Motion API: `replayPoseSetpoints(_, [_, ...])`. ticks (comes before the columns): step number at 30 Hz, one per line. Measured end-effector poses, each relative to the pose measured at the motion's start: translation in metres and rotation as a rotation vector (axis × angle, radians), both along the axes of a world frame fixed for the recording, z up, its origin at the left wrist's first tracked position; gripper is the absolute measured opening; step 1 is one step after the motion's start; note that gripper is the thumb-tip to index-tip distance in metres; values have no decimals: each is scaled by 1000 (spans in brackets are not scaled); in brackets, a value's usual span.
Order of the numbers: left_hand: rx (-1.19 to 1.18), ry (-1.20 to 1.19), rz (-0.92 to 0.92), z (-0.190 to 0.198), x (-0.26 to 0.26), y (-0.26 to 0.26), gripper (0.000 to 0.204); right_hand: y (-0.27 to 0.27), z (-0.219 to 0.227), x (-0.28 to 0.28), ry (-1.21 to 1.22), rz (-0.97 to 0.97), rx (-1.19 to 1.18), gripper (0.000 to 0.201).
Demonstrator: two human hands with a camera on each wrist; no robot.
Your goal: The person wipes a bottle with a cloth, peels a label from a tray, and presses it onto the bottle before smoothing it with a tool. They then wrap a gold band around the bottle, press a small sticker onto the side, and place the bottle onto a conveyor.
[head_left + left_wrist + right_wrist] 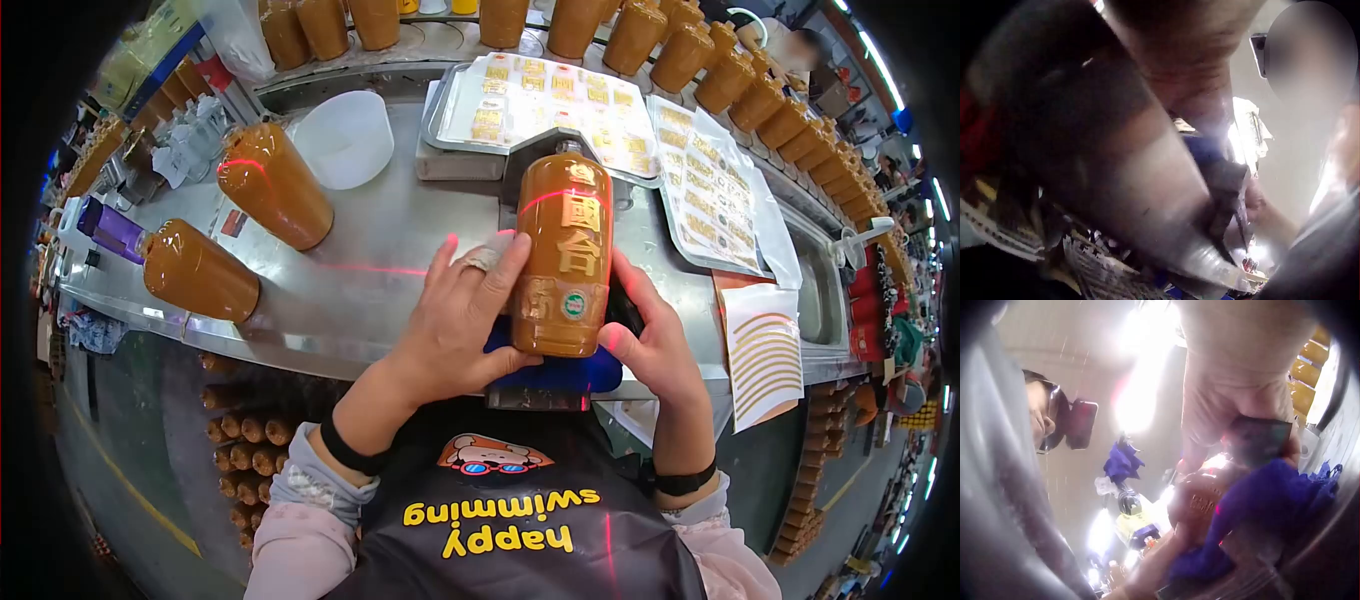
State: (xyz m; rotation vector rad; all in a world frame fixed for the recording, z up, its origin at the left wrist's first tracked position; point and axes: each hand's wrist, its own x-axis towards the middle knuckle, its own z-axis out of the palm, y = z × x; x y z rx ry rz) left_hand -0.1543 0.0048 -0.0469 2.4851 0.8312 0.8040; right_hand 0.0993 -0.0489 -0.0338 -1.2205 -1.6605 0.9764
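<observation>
A glossy brown bottle (563, 255) with raised gold characters and a green round sticker leans back on a dark stand, over a blue cloth (600, 372). My left hand (450, 325) holds its left side, index finger along the edge and thumb at the base; a pale wrap circles one finger. My right hand (655, 340) grips the lower right side, thumb on the front edge. A dark flat thing (1260, 440) shows by the right palm in the right wrist view; I cannot tell what it is. The bottle's base (1197, 500) shows there beside the blue cloth.
Two brown bottles (275, 190) (200, 272) lean at the left, near a white bowl (345, 140). Trays of gold label sheets (545, 95) (712, 185) lie behind and right. A sheet of gold strips (765, 350) overhangs the front edge. A sink (818, 290) is at right.
</observation>
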Motion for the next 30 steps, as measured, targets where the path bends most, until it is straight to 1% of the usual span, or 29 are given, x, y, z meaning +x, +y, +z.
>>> replayPoseSetpoints(3, [191, 16, 43, 18, 2, -4, 102, -2, 0, -5, 111, -29, -45, 82])
replayPoseSetpoints(4, [87, -75, 8, 16, 3, -4, 97, -2, 2, -6, 58, -27, -29, 76])
replayPoseSetpoints(6, [-111, -251, -65, 9, 8, 0, 88, -1, 3, -7, 62, -41, -35, 74])
replayPoseSetpoints(9, [-494, -599, -31, -2, 22, 4, 73, -1, 3, -12, 40, -75, -51, 72])
replayPoseSetpoints(10, [-450, -595, 8, -6, 29, 3, 65, 0, 4, -12, 26, -83, -54, 72])
replayPoseSetpoints(13, [-444, -596, 55, -4, 36, -2, 63, 0, -3, -13, 66, -98, -48, 71])
replayPoseSetpoints(19, [-416, -586, 94, -9, 37, -2, 62, 0, -1, -14, 58, -102, -43, 69])
replayPoseSetpoints(22, [-233, -651, 166, -2, 36, -11, 62, 0, 0, -13, 47, -103, -54, 70])
replayPoseSetpoints(25, [298, -83, 56, 26, 40, -36, 61, -1, -1, -11, 25, -105, -26, 70])
replayPoseSetpoints(26, [326, -19, 89, 19, 45, -42, 66, -1, 0, -12, 24, -109, -43, 70])
replayPoseSetpoints(29, [263, -69, 263, 4, 29, -45, 68, 1, 4, -14, 39, -100, -69, 70])
replayPoseSetpoints(30, [208, -119, 287, -6, 24, -47, 70, 1, 2, -13, 53, -98, -71, 70])
